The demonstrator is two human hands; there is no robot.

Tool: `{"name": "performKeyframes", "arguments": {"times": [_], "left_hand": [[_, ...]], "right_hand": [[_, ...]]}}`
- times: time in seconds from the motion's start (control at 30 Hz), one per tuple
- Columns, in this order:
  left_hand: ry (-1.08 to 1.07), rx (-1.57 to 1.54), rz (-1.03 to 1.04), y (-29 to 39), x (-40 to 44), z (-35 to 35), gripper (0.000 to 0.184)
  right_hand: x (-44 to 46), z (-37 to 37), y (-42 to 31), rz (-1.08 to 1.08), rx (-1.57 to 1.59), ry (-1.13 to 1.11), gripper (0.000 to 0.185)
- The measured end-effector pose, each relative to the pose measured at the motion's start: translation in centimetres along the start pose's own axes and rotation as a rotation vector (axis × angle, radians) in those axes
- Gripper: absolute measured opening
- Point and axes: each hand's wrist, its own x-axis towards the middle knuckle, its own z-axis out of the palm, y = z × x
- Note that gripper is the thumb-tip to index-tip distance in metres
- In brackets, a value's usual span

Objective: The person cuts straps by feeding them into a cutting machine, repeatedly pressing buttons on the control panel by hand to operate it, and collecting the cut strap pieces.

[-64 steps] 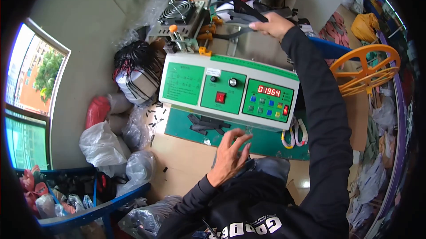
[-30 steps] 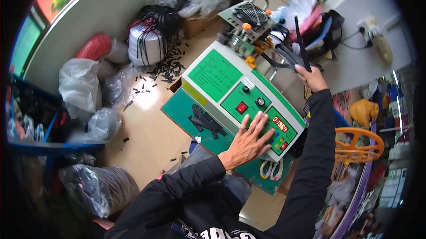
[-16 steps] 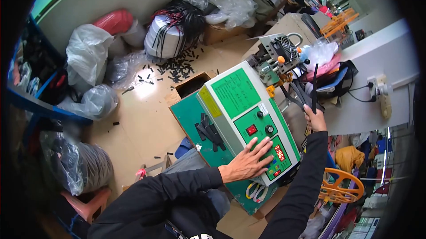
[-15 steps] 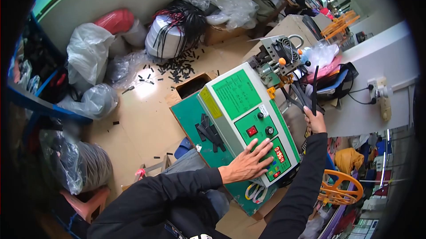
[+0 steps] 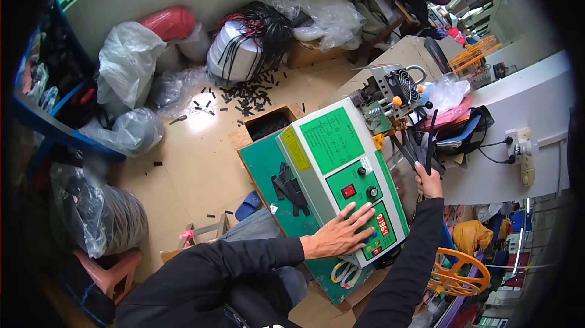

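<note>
My left hand [image 5: 338, 233] lies with fingers spread on the control panel of a white and green tape-cutting machine [image 5: 359, 176], beside its lit red digit display [image 5: 382, 224]. My right hand [image 5: 428, 182] is closed around black strips [image 5: 431, 139] near the machine's outlet end. Several dark strips stretch from the hand toward the cutting head [image 5: 381, 109], which carries a fan and orange knobs. Cut flat black pieces [image 5: 289, 188] lie in a loose pile on the green tabletop [image 5: 262, 160], left of the machine.
Short black pieces [image 5: 247, 96] are scattered on the floor near a white bundle with black cords [image 5: 234, 54]. Plastic bags [image 5: 125, 63] stand along the wall. A pink stool [image 5: 109, 273] is at lower left. An orange reel [image 5: 460, 272] stands at right, below a wall socket [image 5: 524, 151].
The view has shifted slightly. The last digit on the display reads differently. Both hands keep about the same places, the left on the panel, the right on the strips.
</note>
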Motion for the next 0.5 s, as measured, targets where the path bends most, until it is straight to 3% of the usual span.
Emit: {"name": "performKeyframes", "arguments": {"times": [0.5], "left_hand": [[-0.006, -0.007, 0.014, -0.2, -0.1, 0.0, 0.039]], "right_hand": [[0.8, 1.3, 0.8, -0.062, -0.058, 0.019, 0.031]]}}
